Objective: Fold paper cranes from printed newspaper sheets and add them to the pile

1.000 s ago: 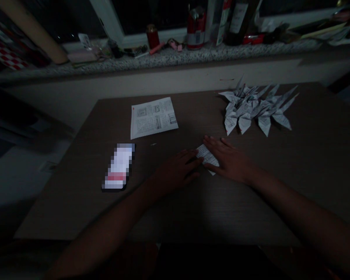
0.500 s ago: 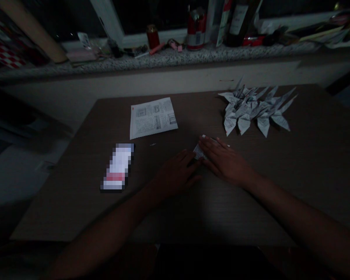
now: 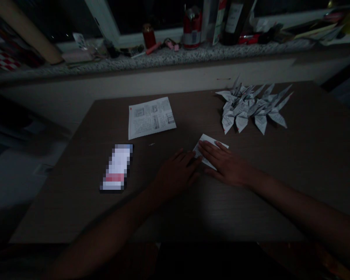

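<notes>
A small folded piece of printed paper lies flat on the brown table, partly covered by my fingers. My right hand rests on it with the fingers stretched out and pressed down. At the paper's left edge, my left hand lies palm down, its fingers extended and slightly apart, the fingertips touching or very near that edge. Beyond my right hand stands a cluster of several folded paper pieces with pointed tips. A flat printed sheet lies farther back on the left.
A phone with a blurred, lit screen lies left of my left hand. Near it is a tiny paper scrap. Behind the table, a granite windowsill holds a red can, a dark bottle and other clutter.
My right hand has slid slightly toward me, uncovering more of the folded paper's far edge and right corner. My left hand stays almost where it was. The view has shifted a little.
</notes>
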A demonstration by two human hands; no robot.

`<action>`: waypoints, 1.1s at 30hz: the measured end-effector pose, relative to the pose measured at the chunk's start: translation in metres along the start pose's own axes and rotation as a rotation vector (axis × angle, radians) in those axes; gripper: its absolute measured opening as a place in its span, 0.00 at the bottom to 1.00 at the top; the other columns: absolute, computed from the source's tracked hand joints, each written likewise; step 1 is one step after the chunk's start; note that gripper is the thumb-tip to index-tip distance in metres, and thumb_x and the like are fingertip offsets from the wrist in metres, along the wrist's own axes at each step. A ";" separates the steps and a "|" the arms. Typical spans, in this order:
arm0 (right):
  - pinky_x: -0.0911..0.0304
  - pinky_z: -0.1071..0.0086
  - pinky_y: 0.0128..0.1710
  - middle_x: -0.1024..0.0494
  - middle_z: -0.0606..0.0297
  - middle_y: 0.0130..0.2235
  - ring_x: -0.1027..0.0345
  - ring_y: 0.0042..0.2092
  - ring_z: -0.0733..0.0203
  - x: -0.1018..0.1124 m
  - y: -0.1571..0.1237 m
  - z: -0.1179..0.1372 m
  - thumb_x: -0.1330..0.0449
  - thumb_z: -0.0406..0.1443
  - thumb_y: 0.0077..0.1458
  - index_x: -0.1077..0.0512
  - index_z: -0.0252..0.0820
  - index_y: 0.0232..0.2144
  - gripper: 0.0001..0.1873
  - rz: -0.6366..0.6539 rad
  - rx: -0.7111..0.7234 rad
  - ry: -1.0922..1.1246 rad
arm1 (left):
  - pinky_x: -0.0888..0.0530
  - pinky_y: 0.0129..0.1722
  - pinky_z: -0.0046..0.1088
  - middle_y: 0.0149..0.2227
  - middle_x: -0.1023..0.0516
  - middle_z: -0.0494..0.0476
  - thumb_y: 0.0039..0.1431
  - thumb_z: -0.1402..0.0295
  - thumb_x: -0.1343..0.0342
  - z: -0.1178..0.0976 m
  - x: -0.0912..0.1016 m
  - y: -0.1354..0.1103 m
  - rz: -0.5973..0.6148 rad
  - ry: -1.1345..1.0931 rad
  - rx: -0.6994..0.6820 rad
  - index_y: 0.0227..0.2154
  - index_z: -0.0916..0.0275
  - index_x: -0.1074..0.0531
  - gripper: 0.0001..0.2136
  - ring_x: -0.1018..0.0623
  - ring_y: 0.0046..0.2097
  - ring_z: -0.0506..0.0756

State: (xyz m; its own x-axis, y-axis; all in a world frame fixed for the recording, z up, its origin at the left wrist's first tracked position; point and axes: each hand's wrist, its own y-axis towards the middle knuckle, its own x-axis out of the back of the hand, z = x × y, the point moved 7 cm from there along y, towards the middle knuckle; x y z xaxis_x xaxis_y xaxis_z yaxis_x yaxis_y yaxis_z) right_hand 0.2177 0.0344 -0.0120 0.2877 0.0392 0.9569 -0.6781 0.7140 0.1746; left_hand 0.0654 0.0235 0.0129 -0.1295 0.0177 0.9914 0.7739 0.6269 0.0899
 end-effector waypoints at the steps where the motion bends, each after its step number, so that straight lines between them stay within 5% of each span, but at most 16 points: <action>1: 0.56 0.43 0.73 0.52 0.48 0.76 0.58 0.75 0.46 0.001 -0.004 0.000 0.50 0.50 0.72 0.64 0.43 0.76 0.43 0.006 0.000 -0.003 | 0.43 0.72 0.46 0.67 0.32 0.66 0.75 0.59 0.52 0.000 0.000 0.000 0.000 0.004 0.000 0.67 0.63 0.36 0.23 0.32 0.68 0.62; 10: 0.52 0.43 0.72 0.55 0.50 0.76 0.59 0.76 0.45 0.005 -0.024 -0.003 0.50 0.49 0.73 0.67 0.46 0.76 0.42 0.010 -0.023 0.008 | 0.37 0.70 0.44 0.69 0.36 0.70 0.75 0.57 0.52 -0.007 -0.006 -0.001 0.009 -0.028 0.005 0.68 0.68 0.38 0.26 0.35 0.70 0.65; 15: 0.53 0.42 0.72 0.56 0.54 0.76 0.59 0.75 0.47 0.005 -0.023 -0.004 0.53 0.45 0.74 0.68 0.52 0.76 0.38 0.001 -0.036 0.036 | 0.36 0.67 0.52 0.72 0.43 0.69 0.73 0.52 0.51 -0.015 -0.006 -0.003 0.031 -0.069 -0.027 0.70 0.54 0.39 0.27 0.38 0.72 0.70; 33: 0.53 0.42 0.73 0.52 0.56 0.76 0.59 0.75 0.50 0.006 -0.023 -0.010 0.55 0.43 0.75 0.64 0.51 0.76 0.35 0.007 -0.079 0.124 | 0.43 0.67 0.65 0.72 0.44 0.69 0.73 0.51 0.51 -0.028 -0.008 0.001 0.053 -0.106 -0.007 0.69 0.45 0.39 0.25 0.44 0.73 0.75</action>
State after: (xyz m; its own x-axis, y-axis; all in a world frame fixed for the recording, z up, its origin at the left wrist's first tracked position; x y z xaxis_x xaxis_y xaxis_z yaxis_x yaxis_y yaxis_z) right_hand 0.2415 0.0256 -0.0129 0.3682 0.1269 0.9210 -0.6266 0.7657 0.1450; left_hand 0.0846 0.0025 0.0074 -0.1532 0.1331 0.9792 0.7856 0.6175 0.0389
